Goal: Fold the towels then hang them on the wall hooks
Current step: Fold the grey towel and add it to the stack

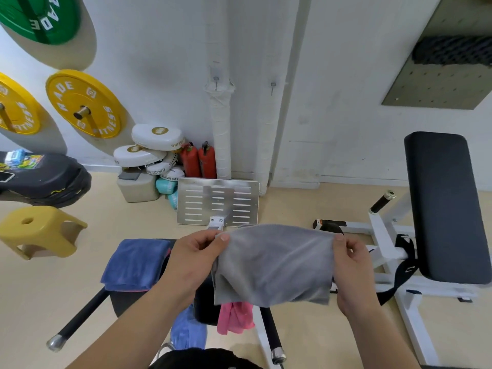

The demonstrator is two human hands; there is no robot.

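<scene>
Towel (pixel 271 265) between hands (pixel 197 259) (pixel 354 275) (grey; midair)

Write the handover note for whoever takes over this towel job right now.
Left hand pinches the grey towel at its top left corner, right hand the top right; it hangs between them, mid-fold.
Blue towel lies folded on the black bench pad; pink towel and light blue towel hang crumpled below.
Done: blue folded.
Left: finish grey, fold the other two, hang all four on the wall hooks, which hold no towel yet.
</scene>
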